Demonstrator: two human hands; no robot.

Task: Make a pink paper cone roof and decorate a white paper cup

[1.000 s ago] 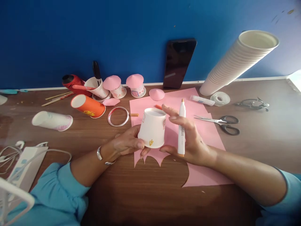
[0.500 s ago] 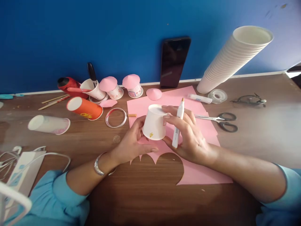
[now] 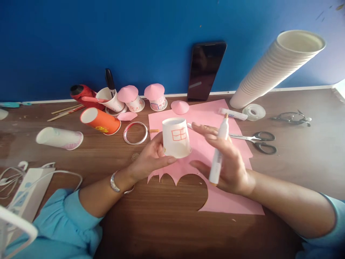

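My left hand (image 3: pixel 151 158) grips an upside-down white paper cup (image 3: pixel 176 138) above the table; a small orange window is drawn on the side facing me. My right hand (image 3: pixel 229 162) is just right of the cup, off it, with a white marker (image 3: pixel 219 154) held against the palm while the fingers stretch toward the cup. Under both hands lies a pink paper sheet (image 3: pixel 229 201) with a round piece cut out of its near edge.
Two pink-roofed cup houses (image 3: pixel 155 97), a pink cone (image 3: pixel 180 107), an orange cup (image 3: pixel 99 121), a lying white cup (image 3: pixel 59 138) and a cut rim ring (image 3: pixel 135 132) sit at the left. Scissors (image 3: pixel 256 138), tape (image 3: pixel 253 112), glue stick (image 3: pixel 233 114), cup stack (image 3: pixel 277 64) and phone (image 3: pixel 206 70) are at the right.
The cup has been turned so the orange window faces me instead of the small yellow mark. My right hand has come off the cup and moved slightly right with the marker.
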